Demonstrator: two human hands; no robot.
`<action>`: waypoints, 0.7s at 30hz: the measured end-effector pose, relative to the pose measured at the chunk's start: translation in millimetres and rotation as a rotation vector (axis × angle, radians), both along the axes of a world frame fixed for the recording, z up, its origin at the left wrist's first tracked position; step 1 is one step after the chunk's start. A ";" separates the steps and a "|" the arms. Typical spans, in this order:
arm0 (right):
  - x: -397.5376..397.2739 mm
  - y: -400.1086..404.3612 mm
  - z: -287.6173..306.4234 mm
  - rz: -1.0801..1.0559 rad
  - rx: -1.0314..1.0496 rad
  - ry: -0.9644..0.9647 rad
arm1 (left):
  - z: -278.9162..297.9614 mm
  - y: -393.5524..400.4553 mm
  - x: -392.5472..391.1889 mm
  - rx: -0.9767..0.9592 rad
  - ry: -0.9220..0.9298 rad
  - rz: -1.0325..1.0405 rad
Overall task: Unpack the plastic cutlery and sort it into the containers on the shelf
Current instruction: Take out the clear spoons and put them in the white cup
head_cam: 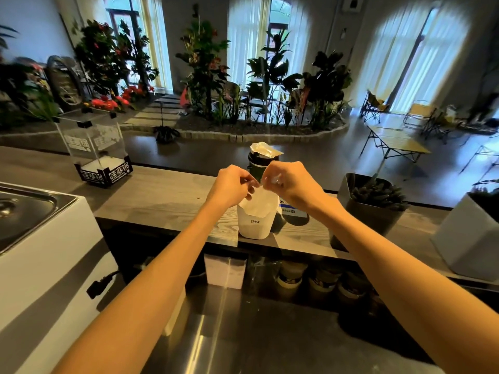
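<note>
A white container (254,224) marked CRBW stands on the wooden shelf (162,203), with a clear plastic packet (258,199) sticking up out of it. Both my hands are raised just above it and pinch the packet's top edge: my left hand (231,186) on its left side, my right hand (286,182) on its right side. Behind them stands a dark container (255,163) with a crinkled clear packet (263,149) poking out of its top. What the packets hold is too blurred to make out.
A clear acrylic box (98,152) stands at the shelf's left. Right of the containers are a dark planter (370,206), a white planter (469,233) and a small sign (293,209). A steel tray (27,209) sits at left. Stacked cups (290,276) stand under the shelf above a steel counter (243,333).
</note>
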State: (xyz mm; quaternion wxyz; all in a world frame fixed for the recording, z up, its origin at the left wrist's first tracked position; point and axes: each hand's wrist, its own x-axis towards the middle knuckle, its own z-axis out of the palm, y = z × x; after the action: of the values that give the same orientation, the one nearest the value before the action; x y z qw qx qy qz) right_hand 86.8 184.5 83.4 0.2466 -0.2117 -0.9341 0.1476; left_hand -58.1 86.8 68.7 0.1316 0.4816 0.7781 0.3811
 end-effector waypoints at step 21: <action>51.7 -21.1 -16.7 -0.007 -0.194 -0.127 | 5.7 -48.7 38.3 0.000 0.146 0.029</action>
State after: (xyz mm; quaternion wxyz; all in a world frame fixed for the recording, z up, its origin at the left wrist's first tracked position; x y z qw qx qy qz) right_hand 138.4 163.3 66.8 0.1660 -0.2465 -0.9284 0.2229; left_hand -19.8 38.1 74.3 0.0688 0.4969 0.7925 0.3469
